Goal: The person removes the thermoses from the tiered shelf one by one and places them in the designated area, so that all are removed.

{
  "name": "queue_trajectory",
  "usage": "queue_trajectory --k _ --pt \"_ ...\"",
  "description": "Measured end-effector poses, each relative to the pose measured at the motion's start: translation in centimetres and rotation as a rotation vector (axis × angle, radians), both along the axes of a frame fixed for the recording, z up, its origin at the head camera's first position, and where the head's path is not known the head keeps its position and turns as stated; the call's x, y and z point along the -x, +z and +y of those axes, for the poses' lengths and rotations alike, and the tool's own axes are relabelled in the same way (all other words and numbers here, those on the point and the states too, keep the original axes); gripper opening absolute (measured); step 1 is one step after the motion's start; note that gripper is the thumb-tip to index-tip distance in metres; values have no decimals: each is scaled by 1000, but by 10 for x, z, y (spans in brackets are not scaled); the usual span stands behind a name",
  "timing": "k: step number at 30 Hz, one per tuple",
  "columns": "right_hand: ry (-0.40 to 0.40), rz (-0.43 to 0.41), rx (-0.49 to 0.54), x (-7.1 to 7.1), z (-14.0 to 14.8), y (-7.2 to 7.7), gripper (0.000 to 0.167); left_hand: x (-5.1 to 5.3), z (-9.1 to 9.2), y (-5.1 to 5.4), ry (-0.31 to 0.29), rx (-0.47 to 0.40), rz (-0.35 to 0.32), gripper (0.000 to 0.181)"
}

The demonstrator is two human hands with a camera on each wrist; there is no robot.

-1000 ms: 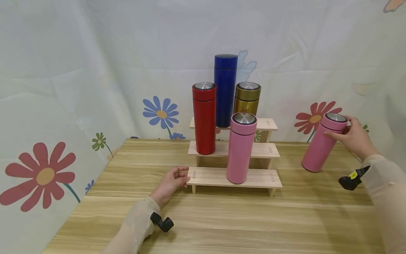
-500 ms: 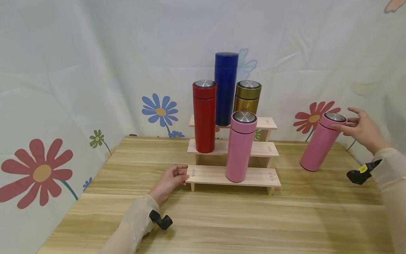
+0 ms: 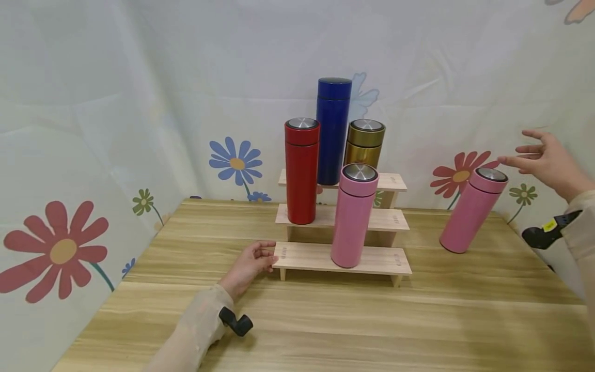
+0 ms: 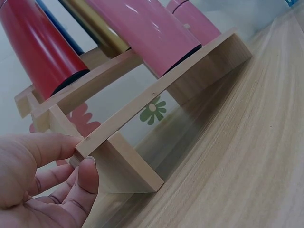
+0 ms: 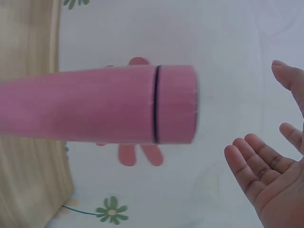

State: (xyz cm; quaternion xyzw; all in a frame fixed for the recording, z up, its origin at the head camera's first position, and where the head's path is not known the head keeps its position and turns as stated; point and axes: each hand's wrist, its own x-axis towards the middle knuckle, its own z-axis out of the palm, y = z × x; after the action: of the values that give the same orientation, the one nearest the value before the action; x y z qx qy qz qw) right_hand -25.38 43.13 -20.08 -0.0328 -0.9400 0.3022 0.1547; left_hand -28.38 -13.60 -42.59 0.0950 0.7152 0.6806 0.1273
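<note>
My left hand (image 3: pixel 248 268) pinches the left end of the lowest step of a three-step wooden stand (image 3: pixel 304 256); the left wrist view shows thumb and fingers (image 4: pixel 54 147) at the board's corner. One pink bottle (image 3: pixel 354 222) stands on that step, a red bottle (image 3: pixel 301 175) on the middle one, and a blue bottle (image 3: pixel 332 137) and a gold bottle (image 3: pixel 364 150) stand behind. Right of the stand, a second pink bottle (image 3: pixel 471 214) is on the table. Above and right of its lid, apart from it, my right hand (image 3: pixel 553 163) has its fingers spread and holds nothing.
The wooden table (image 3: pixel 297 320) reaches back to a pale cloth (image 3: pixel 232 67) printed with flowers, which hangs behind and at the left. Black wrist devices (image 3: pixel 236 321) sit on both sleeves.
My right hand has let go of the pink bottle at the right and moved up and to the right. That bottle stays in place, and my left hand still holds the step.
</note>
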Motion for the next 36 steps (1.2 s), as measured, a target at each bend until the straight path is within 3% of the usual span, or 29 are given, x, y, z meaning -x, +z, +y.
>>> queue_trajectory --k 8,19,27,36 --pt "-34 19 -41 8 -16 46 91 1 1 0 5 0 3 45" --pt "26 -9 -74 12 -57 92 91 0 2 3 2 1 2 45" --pt "108 -9 -51 22 -84 111 86 1 -1 3 -4 -1 13 47" --pt "173 10 -60 37 -111 122 84 4 0 -1 -1 -4 18 46"
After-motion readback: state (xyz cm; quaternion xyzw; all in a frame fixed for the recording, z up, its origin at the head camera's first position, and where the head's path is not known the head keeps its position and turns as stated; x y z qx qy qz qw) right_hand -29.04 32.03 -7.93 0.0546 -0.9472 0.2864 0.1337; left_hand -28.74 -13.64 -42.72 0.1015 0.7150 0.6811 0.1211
